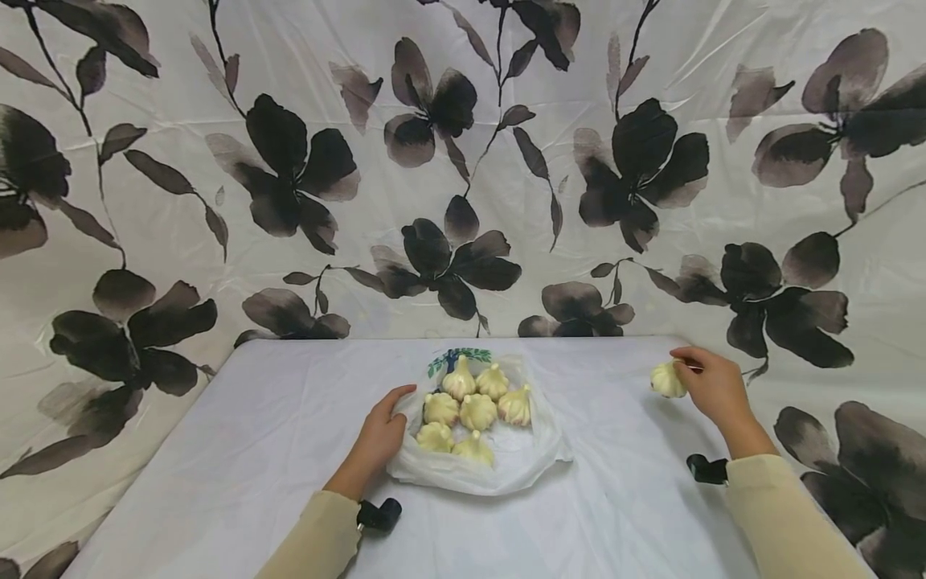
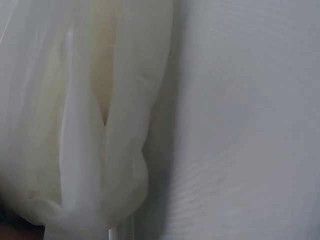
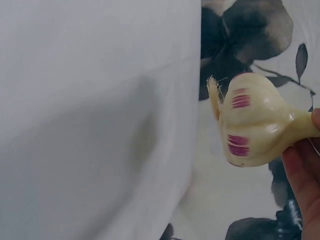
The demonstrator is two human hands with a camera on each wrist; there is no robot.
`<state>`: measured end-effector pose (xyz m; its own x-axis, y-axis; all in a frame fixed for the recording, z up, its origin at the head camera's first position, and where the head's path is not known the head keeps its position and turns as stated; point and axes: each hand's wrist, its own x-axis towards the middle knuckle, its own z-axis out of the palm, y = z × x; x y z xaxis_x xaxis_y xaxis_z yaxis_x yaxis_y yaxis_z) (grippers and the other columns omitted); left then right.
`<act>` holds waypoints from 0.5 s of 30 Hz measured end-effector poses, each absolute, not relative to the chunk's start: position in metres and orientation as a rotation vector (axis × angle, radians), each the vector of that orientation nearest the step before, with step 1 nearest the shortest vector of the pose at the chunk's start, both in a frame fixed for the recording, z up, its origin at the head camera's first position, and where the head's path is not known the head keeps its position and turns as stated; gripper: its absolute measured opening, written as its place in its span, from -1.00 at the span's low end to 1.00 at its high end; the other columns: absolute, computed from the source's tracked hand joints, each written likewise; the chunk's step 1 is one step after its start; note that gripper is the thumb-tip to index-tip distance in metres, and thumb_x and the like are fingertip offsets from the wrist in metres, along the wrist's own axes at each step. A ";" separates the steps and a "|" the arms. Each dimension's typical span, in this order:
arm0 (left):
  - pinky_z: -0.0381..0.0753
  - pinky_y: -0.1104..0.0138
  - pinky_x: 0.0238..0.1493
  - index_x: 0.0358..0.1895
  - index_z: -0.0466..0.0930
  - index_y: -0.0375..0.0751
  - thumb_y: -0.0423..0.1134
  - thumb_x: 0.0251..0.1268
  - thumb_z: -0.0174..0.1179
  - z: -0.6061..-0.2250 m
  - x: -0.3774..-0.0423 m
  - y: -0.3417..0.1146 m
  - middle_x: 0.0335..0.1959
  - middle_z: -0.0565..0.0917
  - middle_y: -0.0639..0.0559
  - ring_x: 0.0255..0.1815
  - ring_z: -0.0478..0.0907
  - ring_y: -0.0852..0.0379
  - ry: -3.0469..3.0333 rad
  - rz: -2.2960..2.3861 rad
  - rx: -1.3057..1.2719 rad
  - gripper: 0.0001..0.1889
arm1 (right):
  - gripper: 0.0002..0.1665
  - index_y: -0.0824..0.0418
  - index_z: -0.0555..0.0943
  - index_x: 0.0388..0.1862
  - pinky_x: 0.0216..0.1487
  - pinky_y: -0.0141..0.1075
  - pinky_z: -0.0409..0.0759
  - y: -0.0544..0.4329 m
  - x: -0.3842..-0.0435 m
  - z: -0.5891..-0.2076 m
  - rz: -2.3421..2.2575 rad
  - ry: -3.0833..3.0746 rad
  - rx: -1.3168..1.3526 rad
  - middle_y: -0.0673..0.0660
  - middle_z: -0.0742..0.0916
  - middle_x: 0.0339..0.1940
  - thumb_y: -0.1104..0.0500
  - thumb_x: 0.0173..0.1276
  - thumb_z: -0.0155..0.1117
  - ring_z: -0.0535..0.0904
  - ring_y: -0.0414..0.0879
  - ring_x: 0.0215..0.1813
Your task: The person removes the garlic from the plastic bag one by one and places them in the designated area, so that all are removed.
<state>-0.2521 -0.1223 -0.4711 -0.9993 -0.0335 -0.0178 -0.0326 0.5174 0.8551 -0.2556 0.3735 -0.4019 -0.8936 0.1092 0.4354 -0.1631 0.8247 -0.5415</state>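
Observation:
At the right of the head view my right hand (image 1: pixel 716 392) pinches a garlic bulb (image 1: pixel 667 379) by its stem, above the table. The right wrist view shows this bulb (image 3: pixel 255 122) close up, pale with purple streaks and a tuft of dry roots. A white plastic bag (image 1: pixel 463 480) lies opened in the middle of the table, with several garlic bulbs (image 1: pixel 478 412) inside. My left hand (image 1: pixel 381 434) holds the bag's left edge; some of its fingers are hidden. In the left wrist view, folds of the bag (image 2: pixel 125 125) fill the left part.
A white cloth covers the table (image 1: pixel 253 450). Behind it hangs a pale curtain (image 1: pixel 550 265) with dark flower prints. A small black camera (image 1: pixel 379 515) sits at my left wrist, and another black camera (image 1: pixel 706 469) at my right wrist.

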 end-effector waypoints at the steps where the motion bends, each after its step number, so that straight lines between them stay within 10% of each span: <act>1: 0.09 -0.18 0.47 0.40 0.31 0.07 -0.42 0.32 -0.23 -0.471 -0.252 -0.122 0.50 0.25 -0.13 0.54 0.07 -0.22 -2.736 -1.542 0.056 -0.41 | -0.69 0.32 0.63 0.04 -0.08 0.12 0.63 0.376 -0.255 -0.403 0.810 -2.553 0.034 0.40 0.72 -0.05 0.24 0.40 0.11 0.65 0.34 0.00; 15: 0.07 -0.19 0.47 0.43 0.28 0.09 -0.40 0.33 -0.22 -0.470 -0.246 -0.120 0.51 0.22 -0.12 0.55 0.05 -0.21 -2.756 -1.558 0.054 -0.40 | -0.67 0.35 0.60 0.06 -0.07 0.06 0.58 0.393 -0.256 -0.411 0.799 -2.603 -0.143 0.41 0.68 0.01 0.24 0.41 0.06 0.56 0.33 0.09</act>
